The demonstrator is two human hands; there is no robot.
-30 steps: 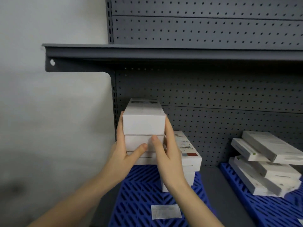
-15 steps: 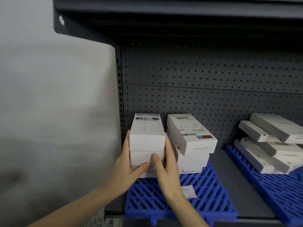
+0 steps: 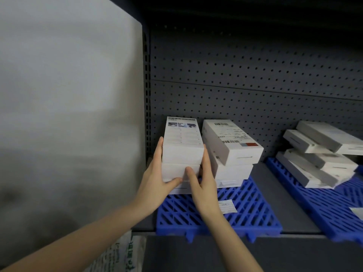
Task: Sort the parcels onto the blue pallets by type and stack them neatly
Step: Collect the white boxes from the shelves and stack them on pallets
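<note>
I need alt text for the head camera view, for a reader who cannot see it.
Two bare hands, left hand and right hand, grip a stack of white boxes on a blue pallet, beside a second stack.

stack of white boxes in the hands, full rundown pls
The stack of white boxes looks like three long, flat cartons, seemingly matte cardboard, laid flat with short ends toward the camera. The top box carries a printed panel with small photos and lines of text at its far end. The left hand presses the left side and the right hand the right, thumbs on the front faces. It sits at the back-left of the blue pallet, close beside a second pile of boxes. Whether its base fully rests on the pallet is unclear.
</note>
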